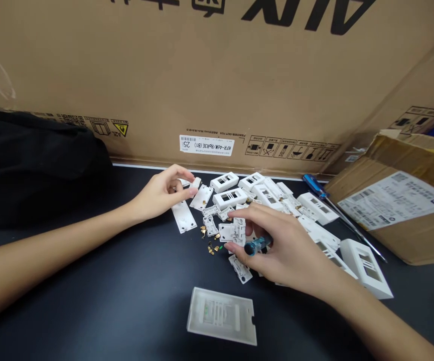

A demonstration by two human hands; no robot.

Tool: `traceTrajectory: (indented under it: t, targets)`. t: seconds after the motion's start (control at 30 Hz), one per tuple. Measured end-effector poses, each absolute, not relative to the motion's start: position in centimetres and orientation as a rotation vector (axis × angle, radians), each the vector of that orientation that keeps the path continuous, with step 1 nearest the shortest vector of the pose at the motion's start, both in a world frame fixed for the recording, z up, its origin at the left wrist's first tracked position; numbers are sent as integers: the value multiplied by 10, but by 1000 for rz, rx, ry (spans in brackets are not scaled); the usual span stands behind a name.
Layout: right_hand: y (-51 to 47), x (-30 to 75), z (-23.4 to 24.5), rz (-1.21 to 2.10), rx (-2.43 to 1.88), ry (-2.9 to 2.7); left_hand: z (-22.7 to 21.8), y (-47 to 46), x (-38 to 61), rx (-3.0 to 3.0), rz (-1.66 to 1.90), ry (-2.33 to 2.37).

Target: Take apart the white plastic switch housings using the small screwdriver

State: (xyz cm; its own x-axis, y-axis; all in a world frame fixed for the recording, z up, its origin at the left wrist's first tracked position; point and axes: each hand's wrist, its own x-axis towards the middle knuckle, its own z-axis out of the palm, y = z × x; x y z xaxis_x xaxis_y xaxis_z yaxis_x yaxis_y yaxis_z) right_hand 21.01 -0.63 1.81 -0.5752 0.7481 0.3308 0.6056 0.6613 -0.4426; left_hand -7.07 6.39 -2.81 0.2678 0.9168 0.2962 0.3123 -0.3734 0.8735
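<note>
My left hand [164, 195] pinches a small white plastic piece [196, 182] between thumb and fingertips, above a flat white plate [183, 216]. Between the thumb and fingers of my right hand [280, 245] is a white plastic socket part [233, 232] with moulded ribs. A screwdriver with a dark blue translucent handle [258, 245] is tucked in the same hand; its shaft is hidden. Brass contacts [211, 248] lie on the black tabletop between my hands. Around them are small white moulded parts [210, 225] and white frames [230, 198] with rectangular openings.
A translucent white box [222, 316] lies near the front. At right, a long screwdriver [316, 186] with a blue handle rests against an open cardboard box [397, 200]. A large carton [164, 90] walls off the back. Black cloth [36, 170] is heaped at left.
</note>
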Motion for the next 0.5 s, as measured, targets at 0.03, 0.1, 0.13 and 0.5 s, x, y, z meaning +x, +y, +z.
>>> traceTrajectory:
  t: [0.03, 0.1, 0.13, 0.5]
  targets:
    - [-7, 210, 18, 387, -1049, -2386, -28, 64, -70, 1780, 1124, 1087]
    - [-8, 209, 19, 388, -1035, -2392, -26, 66, -70, 1664, 1170, 1068]
    - [-9, 209, 19, 389, -1022, -2399, -26, 66, -70, 1616, 1185, 1076]
    - [-8, 208, 15, 397, -1057, -2442, -29, 67, -71, 1704, 1112, 1087]
